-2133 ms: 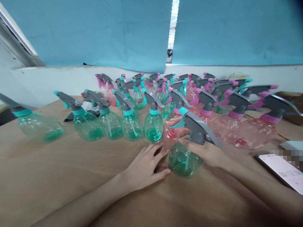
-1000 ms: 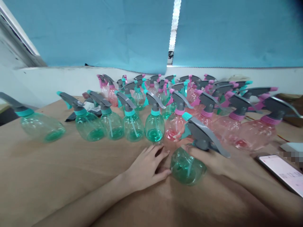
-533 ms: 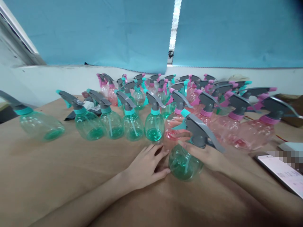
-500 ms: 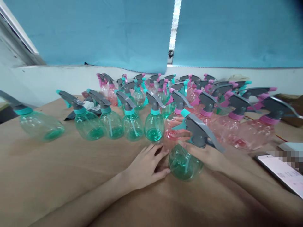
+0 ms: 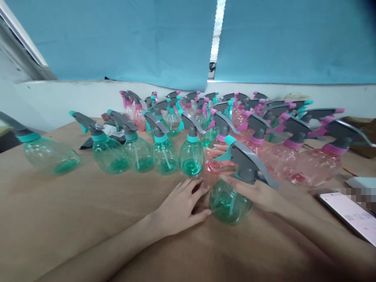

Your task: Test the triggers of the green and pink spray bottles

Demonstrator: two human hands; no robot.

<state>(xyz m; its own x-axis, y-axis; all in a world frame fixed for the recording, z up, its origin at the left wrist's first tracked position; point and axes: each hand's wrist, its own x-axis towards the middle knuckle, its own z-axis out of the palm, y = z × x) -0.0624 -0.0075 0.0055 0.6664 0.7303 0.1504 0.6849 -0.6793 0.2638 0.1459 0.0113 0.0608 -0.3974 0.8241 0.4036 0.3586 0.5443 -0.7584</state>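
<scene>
A green-tinted spray bottle (image 5: 226,206) with a grey and turquoise trigger head stands close in front of me. My right hand (image 5: 260,195) is closed around its neck from the right, its fingers partly hidden behind the head. Some green shows low in the bottle, with a thin tube inside. My left hand (image 5: 178,207) lies palm down on the wooden table (image 5: 96,219), open with fingers apart. Its thumb tip is at the bottle's lower left side; whether it touches, I cannot tell. Beyond the left fingertips stands another green spray bottle (image 5: 191,156).
Several green bottles line up to the left, the outermost bottle (image 5: 49,154) spaced apart. Several pink spray bottles (image 5: 319,164) stand at right, with mixed rows behind. A phone (image 5: 352,219) lies at the right edge. Dark and white wrapping (image 5: 113,133) lies behind the green row.
</scene>
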